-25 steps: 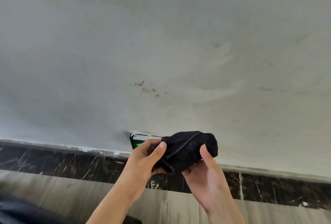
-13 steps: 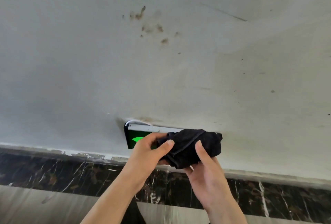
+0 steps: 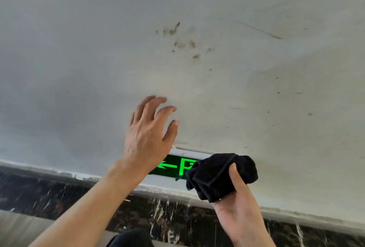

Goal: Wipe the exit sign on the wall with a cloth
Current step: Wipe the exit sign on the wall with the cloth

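Note:
The exit sign (image 3: 174, 166) is a black panel with a glowing green arrow and figure in a white frame, set low on the wall. Its left end is hidden behind my left hand (image 3: 150, 136), which is raised with fingers spread and holds nothing. My right hand (image 3: 239, 205) grips a bunched black cloth (image 3: 221, 175) that covers the sign's right end.
The pale grey wall (image 3: 79, 69) carries brown stains (image 3: 183, 43) above the sign and a thin scratch at the upper right. A dark marble skirting (image 3: 49, 193) with white veins runs along the wall's foot. A dark shape (image 3: 130, 239) sits at the bottom edge.
My left hand let go of the cloth and rose with fingers spread. The cloth stays in my right hand, shifted right, and the sign's green arrow and figure now show.

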